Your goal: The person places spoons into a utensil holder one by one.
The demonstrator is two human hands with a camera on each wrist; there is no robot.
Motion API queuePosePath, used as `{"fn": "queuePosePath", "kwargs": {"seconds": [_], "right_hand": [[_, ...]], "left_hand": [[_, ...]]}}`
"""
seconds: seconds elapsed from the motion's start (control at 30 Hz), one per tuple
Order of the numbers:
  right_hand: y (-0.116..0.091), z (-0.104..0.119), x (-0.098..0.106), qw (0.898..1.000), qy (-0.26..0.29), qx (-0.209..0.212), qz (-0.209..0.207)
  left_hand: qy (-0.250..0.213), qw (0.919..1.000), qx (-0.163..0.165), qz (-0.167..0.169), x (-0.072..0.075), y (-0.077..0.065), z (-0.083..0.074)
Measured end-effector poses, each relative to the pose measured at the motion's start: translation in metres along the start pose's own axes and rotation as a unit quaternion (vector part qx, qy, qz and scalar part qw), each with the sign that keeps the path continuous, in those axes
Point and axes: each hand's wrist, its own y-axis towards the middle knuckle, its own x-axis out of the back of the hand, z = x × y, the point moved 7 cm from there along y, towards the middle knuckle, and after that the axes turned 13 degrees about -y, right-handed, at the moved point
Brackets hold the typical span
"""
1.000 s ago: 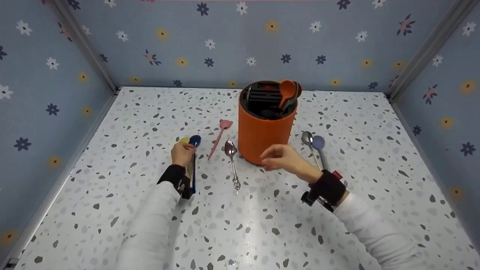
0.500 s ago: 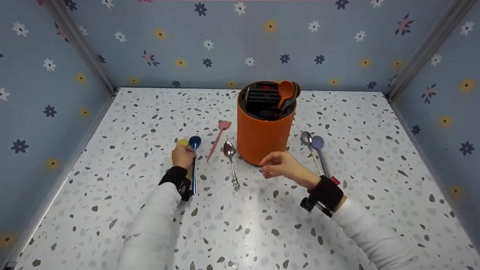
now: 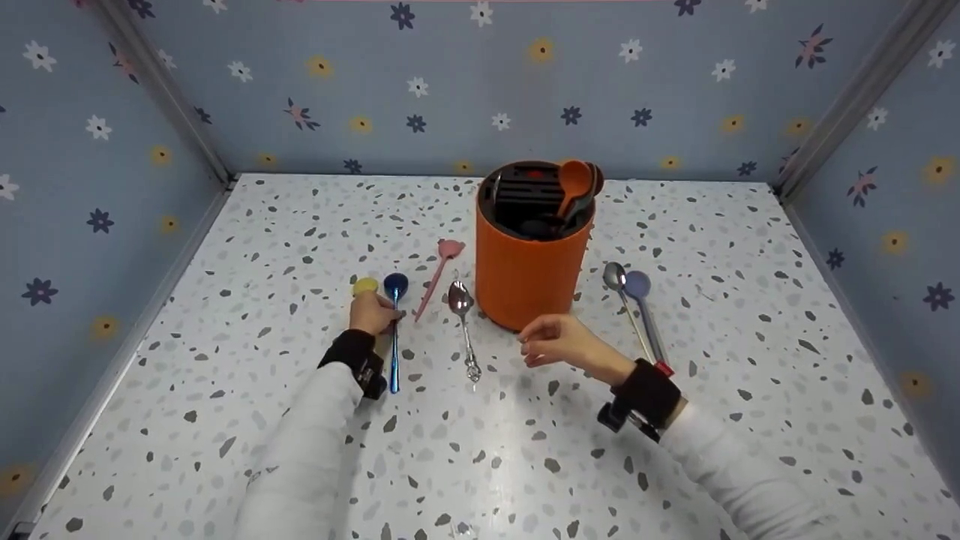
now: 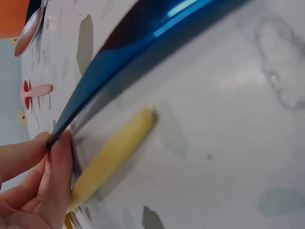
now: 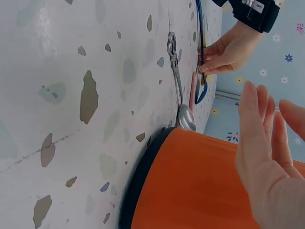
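My left hand (image 3: 373, 312) pinches the handle of a shiny blue spoon (image 3: 396, 285) between thumb and fingers. In the left wrist view the blue handle (image 4: 102, 67) slants up from the fingertips, over the white table. Beside it lies a yellow spoon (image 3: 365, 286), partly covered by the hand; its yellow handle (image 4: 112, 157) shows in the left wrist view. My right hand (image 3: 562, 345) hovers with loosely bent fingers, holding nothing, in front of an orange cylindrical utensil holder (image 3: 529, 277). An orange spoon (image 3: 575, 178) and darker utensils stand in the holder's black slotted top.
Between the left hand and the holder lie a pink spoon (image 3: 439, 274) and an ornate silver spoon (image 3: 465, 330). Right of the holder are a metal spoon (image 3: 615, 276) with a pale handle and a purple spoon (image 3: 637, 285). Flower-patterned panels (image 3: 480, 90) enclose the speckled table (image 3: 300, 225).
My left hand has shifted slightly right with the blue spoon, which has come away from the yellow one. The right hand has lowered a little toward me, still holding nothing.
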Motion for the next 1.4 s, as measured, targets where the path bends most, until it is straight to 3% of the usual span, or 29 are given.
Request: {"fn": "queuePosePath", "kwargs": {"seconds": [0.1, 0.3, 0.57, 1.07, 1.3, 1.4], "right_hand": [[0.0, -0.004, -0.002, 1.0, 0.006, -0.009, 0.002], [0.002, -0.011, -0.005, 1.0, 0.004, -0.024, -0.001], [0.003, -0.016, -0.009, 1.0, -0.001, -0.023, 0.003], [0.005, -0.023, -0.021, 0.999, 0.011, -0.041, 0.022], [0.007, -0.025, -0.027, 0.999, 0.031, -0.03, 0.031], [0.008, -0.025, -0.03, 0.998, 0.036, -0.028, 0.036]], "left_hand": [[-0.022, 0.9995, 0.001, 0.022, 0.001, -0.02, -0.017], [-0.083, 0.9946, 0.031, 0.053, -0.002, -0.011, -0.002], [-0.127, 0.9899, 0.052, 0.038, -0.009, -0.006, 0.007], [-0.197, 0.9794, 0.033, 0.027, -0.02, -0.027, -0.008], [-0.276, 0.9596, 0.044, 0.033, -0.033, -0.04, -0.014], [-0.291, 0.955, 0.041, 0.036, -0.038, -0.047, -0.018]]}}
